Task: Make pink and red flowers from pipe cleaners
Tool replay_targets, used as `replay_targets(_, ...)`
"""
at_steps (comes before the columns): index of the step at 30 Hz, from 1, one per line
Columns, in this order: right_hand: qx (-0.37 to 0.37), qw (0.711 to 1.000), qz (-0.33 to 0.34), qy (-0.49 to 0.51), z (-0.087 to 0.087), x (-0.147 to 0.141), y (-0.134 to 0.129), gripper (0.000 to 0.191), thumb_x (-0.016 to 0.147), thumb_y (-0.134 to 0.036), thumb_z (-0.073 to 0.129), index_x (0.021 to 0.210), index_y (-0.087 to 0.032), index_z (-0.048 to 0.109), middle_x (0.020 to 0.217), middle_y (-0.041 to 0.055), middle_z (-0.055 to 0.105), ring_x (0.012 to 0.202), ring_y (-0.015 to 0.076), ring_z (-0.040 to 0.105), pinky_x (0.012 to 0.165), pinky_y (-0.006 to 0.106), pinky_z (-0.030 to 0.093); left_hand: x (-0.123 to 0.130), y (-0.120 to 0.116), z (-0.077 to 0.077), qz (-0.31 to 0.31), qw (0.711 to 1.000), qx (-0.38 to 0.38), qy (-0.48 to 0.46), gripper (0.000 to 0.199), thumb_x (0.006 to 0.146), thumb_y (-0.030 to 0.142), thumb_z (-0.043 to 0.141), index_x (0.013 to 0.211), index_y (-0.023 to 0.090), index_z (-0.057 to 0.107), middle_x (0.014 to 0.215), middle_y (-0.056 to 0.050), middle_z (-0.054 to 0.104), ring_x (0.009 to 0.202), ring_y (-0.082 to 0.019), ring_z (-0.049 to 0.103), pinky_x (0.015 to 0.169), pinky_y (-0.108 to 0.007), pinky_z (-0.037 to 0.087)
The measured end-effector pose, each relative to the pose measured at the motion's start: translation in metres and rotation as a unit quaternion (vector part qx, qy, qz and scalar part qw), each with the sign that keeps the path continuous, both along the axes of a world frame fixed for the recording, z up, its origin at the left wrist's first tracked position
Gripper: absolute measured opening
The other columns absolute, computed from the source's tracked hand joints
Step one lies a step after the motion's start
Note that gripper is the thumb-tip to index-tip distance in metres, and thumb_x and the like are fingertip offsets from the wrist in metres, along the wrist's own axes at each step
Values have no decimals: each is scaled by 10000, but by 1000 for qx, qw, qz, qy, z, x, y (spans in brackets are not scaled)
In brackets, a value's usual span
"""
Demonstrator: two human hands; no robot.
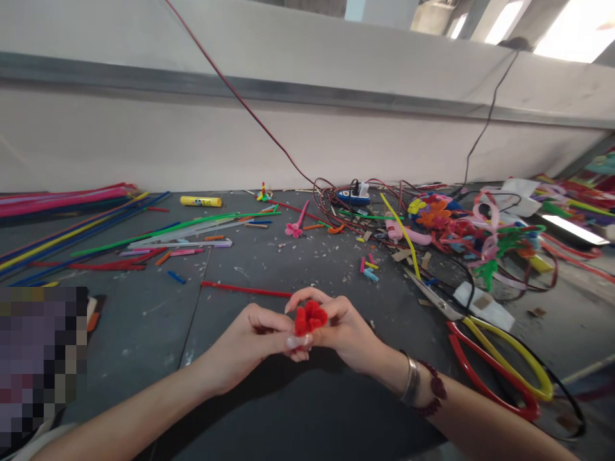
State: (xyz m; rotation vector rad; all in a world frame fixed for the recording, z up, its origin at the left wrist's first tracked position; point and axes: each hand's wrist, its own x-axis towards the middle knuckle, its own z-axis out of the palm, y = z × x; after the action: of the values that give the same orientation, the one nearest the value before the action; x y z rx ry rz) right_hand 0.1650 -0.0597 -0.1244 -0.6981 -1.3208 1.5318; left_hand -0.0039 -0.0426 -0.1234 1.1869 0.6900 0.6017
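Between my two hands, above the dark table (pixel 230 378), is a small red pipe-cleaner flower (pixel 311 318) with looped petals. My left hand (pixel 259 336) pinches it from the left, its thumb at the flower's base. From the other side, the fingers of my right hand (pixel 343 330) are closed on it as well. The part beneath the petals is hidden by my fingers. A straight red pipe cleaner (pixel 245 290) lies on the table just beyond my hands. Farther back rests a pink pipe-cleaner flower (pixel 295 229) with a stem.
Large scissors (pixel 500 358) with red and yellow handles lie at right. Behind them are finished flowers (pixel 432 214), ribbons and tangled wires (pixel 331 192). Pipe cleaners (pixel 81 227) cover the left side, near a yellow glue stick (pixel 200 201). A wall (pixel 240 147) borders the table's back.
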Motion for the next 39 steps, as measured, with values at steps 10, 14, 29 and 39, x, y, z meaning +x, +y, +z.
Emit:
replay_targets(10, 68, 996, 0, -54, 5, 3, 0, 9, 655, -277, 718, 648, -276, 715, 920, 6, 619, 880, 143, 538, 845, 326, 417, 2, -7, 0, 24, 997, -71, -27, 110, 676, 202, 697, 577, 155, 687, 532, -3, 634, 530, -91, 534, 567, -209, 401)
replay_targets(14, 135, 986, -37, -85, 5, 3, -1, 65, 681, -327, 688, 670, -270, 719, 884, 18, 641, 875, 153, 531, 860, 344, 389, 5, -9, 3, 30, 994, -92, -60, 94, 673, 202, 705, 617, 134, 674, 555, 8, 590, 534, -74, 493, 552, -187, 376)
replay_targets(29, -81, 991, 48, 92, -2, -6, -2, 58, 594, -198, 757, 595, -224, 706, 705, -20, 587, 697, 84, 517, 675, 213, 419, 10, -19, 3, -11, 952, -256, -169, 175, 687, 210, 708, 605, 98, 602, 545, 5, 519, 483, -40, 454, 485, -147, 356)
replay_targets(39, -138, 984, 57, 100, -4, -8, -3, 108, 559, -244, 773, 609, -181, 700, 723, -3, 597, 704, 98, 529, 695, 219, 433, 15, -24, 4, 40, 942, -287, -170, 160, 660, 192, 732, 625, 87, 616, 531, -1, 553, 475, -33, 474, 454, -117, 382)
